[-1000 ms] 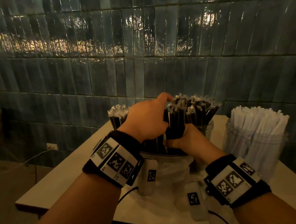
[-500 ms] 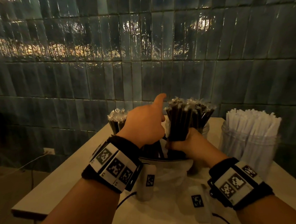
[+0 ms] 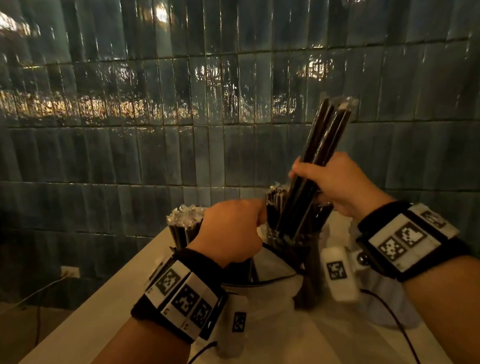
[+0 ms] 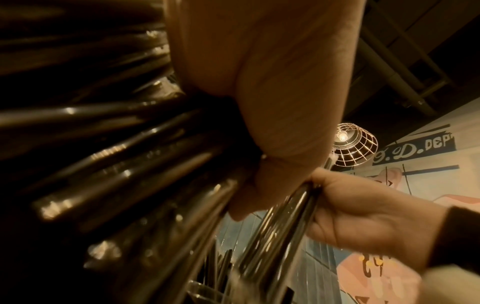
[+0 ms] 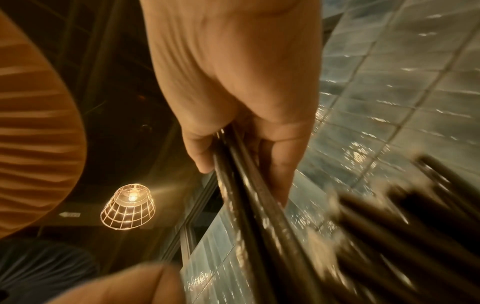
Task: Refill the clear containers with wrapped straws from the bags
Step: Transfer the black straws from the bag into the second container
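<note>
Fingers of the right hand (image 3: pixel 337 185) curl around a bundle of black wrapped straws (image 3: pixel 321 159), tilted above the middle clear container (image 3: pixel 294 239), already crowded with straws. The left hand (image 3: pixel 231 232) grips the straws standing there, seemingly parting them. Another container (image 3: pixel 184 228) behind is stocked; the bag (image 3: pixel 273 307) lies nearer. Refilling looks well advanced.

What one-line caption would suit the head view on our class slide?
Right hand lifts a tilted bundle of black wrapped straws above the table while the left hand rests among the remaining straws.
</note>
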Available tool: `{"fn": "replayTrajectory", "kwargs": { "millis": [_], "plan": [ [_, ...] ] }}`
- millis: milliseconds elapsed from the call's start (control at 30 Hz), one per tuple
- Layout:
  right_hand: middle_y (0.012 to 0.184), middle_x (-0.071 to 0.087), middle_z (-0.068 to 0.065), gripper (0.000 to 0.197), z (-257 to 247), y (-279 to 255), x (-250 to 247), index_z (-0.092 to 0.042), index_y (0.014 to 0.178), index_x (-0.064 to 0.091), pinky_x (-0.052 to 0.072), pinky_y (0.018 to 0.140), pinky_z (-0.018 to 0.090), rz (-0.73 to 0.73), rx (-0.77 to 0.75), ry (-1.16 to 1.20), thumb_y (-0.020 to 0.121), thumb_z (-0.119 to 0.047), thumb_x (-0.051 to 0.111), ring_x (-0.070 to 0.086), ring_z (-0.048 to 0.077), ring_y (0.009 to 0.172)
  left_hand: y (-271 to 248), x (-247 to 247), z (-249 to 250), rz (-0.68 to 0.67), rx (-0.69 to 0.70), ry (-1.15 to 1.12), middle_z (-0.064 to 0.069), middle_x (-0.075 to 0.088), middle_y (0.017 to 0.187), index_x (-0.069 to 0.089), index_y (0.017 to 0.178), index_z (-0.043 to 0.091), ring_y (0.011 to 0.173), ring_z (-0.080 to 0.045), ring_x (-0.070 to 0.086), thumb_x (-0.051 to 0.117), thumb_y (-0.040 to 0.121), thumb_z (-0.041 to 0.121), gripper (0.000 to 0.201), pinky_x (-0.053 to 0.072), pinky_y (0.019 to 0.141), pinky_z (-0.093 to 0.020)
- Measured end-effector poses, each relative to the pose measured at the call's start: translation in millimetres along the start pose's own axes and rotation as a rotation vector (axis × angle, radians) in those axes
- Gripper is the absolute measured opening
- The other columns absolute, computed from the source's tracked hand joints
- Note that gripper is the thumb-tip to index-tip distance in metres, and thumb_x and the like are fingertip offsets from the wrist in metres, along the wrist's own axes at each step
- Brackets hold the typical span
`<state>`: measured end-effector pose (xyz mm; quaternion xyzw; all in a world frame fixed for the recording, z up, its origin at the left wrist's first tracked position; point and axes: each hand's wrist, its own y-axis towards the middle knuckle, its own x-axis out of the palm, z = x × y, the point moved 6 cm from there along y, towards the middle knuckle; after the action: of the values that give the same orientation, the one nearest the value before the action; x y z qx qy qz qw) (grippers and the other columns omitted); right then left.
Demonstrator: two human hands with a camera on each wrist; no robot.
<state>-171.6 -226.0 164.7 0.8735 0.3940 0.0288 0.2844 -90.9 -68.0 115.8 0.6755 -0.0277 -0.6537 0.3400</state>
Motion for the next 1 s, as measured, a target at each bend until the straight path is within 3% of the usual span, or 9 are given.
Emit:
{"fn": "replayTrajectory", "kwargs": {
  "millis": [100, 267, 400, 567, 633, 733, 800, 867, 1000],
  "plan": [
    [0.089, 0.071, 0.008, 0.005, -17, 13, -6, -0.022, 0.077, 0.069, 0.055, 0.083, 0.047, 0.014, -0.071, -0.06, 0.078, -0.018, 0.072, 0.069, 0.025, 0.089, 2, 1, -1, -0.01, -0.002, 0.01, 0.012, 0.05, 0.068, 0.045, 0.079, 0.033, 0.063, -0.006, 0.049, 0.063, 0.067, 0.016, 0.027, 0.042, 0.054, -0.021],
    [0.082, 0.066, -0.004, 0.009, -17, 21, 3, -0.022, 0.082, 0.065, 0.046, 0.066, 0.023, -0.022, -0.152, -0.245, 0.08, -0.016, 0.072, 0.064, 0.009, 0.08, 2, 0, 2, -0.016, -0.003, 0.016, 0.016, 0.047, 0.07, 0.046, 0.079, 0.037, 0.068, -0.006, 0.051, 0.064, 0.068, 0.019, 0.028, 0.039, 0.055, -0.021],
    [0.087, 0.067, -0.001, 0.013, 22, 15, 12, -0.015, 0.092, 0.066, 0.048, 0.069, 0.025, -0.032, -0.046, -0.292, 0.081, -0.018, 0.072, 0.064, 0.014, 0.087, 1, -2, 5, -0.017, 0.019, 0.032, 0.017, 0.049, 0.078, 0.049, 0.079, 0.039, 0.071, -0.004, 0.049, 0.064, 0.07, 0.022, 0.025, 0.035, 0.056, -0.019],
    [0.091, 0.063, -0.009, 0.033, 72, 5, 23, -0.019, 0.107, 0.061, 0.047, 0.071, 0.025, -0.099, 0.159, -0.387, 0.078, -0.03, 0.075, 0.061, 0.011, 0.088, 0, -2, 4, -0.029, 0.014, 0.016, 0.017, 0.048, 0.08, 0.051, 0.079, 0.039, 0.072, -0.003, 0.049, 0.064, 0.071, 0.022, 0.023, 0.036, 0.057, -0.018],
    [0.1, 0.065, -0.006, 0.045, 78, 3, 22, -0.021, 0.114, 0.057, 0.049, 0.08, 0.03, -0.088, 0.168, -0.34, 0.075, -0.029, 0.078, 0.062, 0.013, 0.096, 0, -2, 4, -0.032, 0.013, 0.015, 0.017, 0.049, 0.079, 0.052, 0.079, 0.039, 0.072, -0.004, 0.05, 0.064, 0.071, 0.022, 0.022, 0.039, 0.059, -0.02],
    [0.103, 0.061, -0.002, 0.084, 75, 3, 19, -0.025, 0.136, 0.037, 0.048, 0.083, 0.032, -0.01, 0.154, -0.294, 0.067, -0.031, 0.084, 0.059, 0.011, 0.09, 0, -2, 4, -0.035, 0.012, 0.014, 0.016, 0.049, 0.08, 0.052, 0.079, 0.038, 0.072, -0.004, 0.049, 0.064, 0.071, 0.022, 0.022, 0.039, 0.06, -0.021],
    [0.099, 0.059, -0.006, 0.098, 67, 4, 18, -0.031, 0.142, 0.025, 0.046, 0.08, 0.032, 0.038, 0.086, -0.309, 0.065, -0.034, 0.085, 0.057, 0.006, 0.085, 0, -2, 4, -0.037, 0.009, 0.012, 0.016, 0.051, 0.082, 0.053, 0.079, 0.038, 0.074, -0.005, 0.05, 0.065, 0.071, 0.022, 0.022, 0.04, 0.062, -0.021],
    [0.103, 0.055, -0.007, 0.098, 52, 3, 19, -0.033, 0.143, 0.023, 0.044, 0.078, 0.03, 0.095, -0.047, -0.364, 0.066, -0.036, 0.084, 0.055, 0.007, 0.088, 1, -1, 5, -0.031, 0.012, 0.018, 0.016, 0.052, 0.084, 0.053, 0.079, 0.038, 0.074, -0.005, 0.05, 0.065, 0.072, 0.023, 0.021, 0.04, 0.062, -0.021],
    [0.135, 0.043, -0.001, 0.084, 18, -2, 40, -0.028, 0.143, 0.027, 0.039, 0.092, 0.029, 0.091, -0.369, -0.567, 0.075, -0.039, 0.075, 0.044, 0.016, 0.121, 1, 0, 10, -0.017, 0.033, 0.051, 0.014, 0.055, 0.086, 0.053, 0.079, 0.037, 0.076, -0.007, 0.054, 0.064, 0.071, 0.025, 0.019, 0.042, 0.063, -0.023]
  ]
}}
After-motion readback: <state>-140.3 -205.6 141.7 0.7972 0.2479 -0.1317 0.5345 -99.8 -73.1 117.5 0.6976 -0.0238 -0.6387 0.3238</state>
